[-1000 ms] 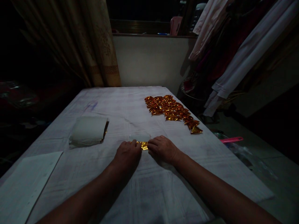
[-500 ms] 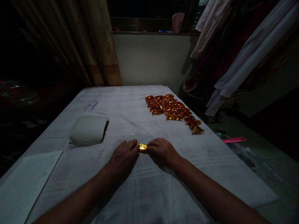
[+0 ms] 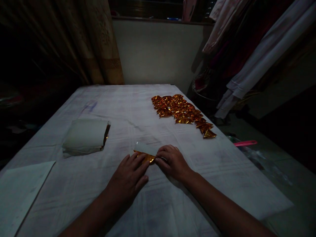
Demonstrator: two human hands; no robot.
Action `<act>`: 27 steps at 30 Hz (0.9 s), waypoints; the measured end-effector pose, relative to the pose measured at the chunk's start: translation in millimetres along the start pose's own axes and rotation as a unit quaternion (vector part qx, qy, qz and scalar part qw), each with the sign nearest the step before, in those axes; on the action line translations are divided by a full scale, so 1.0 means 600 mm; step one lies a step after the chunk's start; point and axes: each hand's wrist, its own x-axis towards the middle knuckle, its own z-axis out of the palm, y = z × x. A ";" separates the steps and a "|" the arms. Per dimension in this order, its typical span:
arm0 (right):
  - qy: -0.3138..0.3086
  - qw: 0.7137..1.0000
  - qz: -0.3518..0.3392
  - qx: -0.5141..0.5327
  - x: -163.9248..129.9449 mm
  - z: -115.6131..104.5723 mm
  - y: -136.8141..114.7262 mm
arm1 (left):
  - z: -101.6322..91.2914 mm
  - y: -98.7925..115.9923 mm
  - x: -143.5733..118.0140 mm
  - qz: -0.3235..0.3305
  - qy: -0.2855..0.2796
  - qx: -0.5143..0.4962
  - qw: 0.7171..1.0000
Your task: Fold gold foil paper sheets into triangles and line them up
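Since half a second ago, both hands have slid a little nearer on the table, and the left hand (image 3: 128, 177) has flattened out, its fingers now spread and laid over the gold foil piece (image 3: 145, 156) rather than pinched at its edge. That piece lies near the middle of the table, between the two hands; it is small, shiny and crinkled, gold with an orange cast, and a pale flap of its plain backing shows just beyond it. Its exact outline is hard to read in the dim light, though it looks partly folded to a point. The right hand (image 3: 172, 161) is curled, fingertips pressed narrowly onto the right end of the foil.

A white cloth (image 3: 123, 108), faintly creased and stained, covers the table. Far and to the right sits a cluster of folded gold triangles (image 3: 182, 113), packed close in overlapping rows. To the left lies a stack of pale sheets (image 3: 84, 136) with a gold edge showing on its right side. A flat white sheet (image 3: 17, 194) lies at the near left corner. Hanging garments (image 3: 247, 62) fill the far right.
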 end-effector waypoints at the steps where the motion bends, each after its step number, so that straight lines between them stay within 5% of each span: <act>1: 0.002 1.000 0.018 0.004 0.001 0.001 -0.003 | 0.001 -0.001 -0.001 0.005 -0.002 0.010 1.000; 10: 0.009 0.991 0.137 -0.008 0.010 0.006 -0.033 | 0.005 -0.004 -0.004 0.023 0.009 0.051 0.998; 27: 0.025 0.988 0.146 -0.044 0.011 0.015 -0.038 | 0.008 0.001 -0.002 0.026 0.024 0.076 0.997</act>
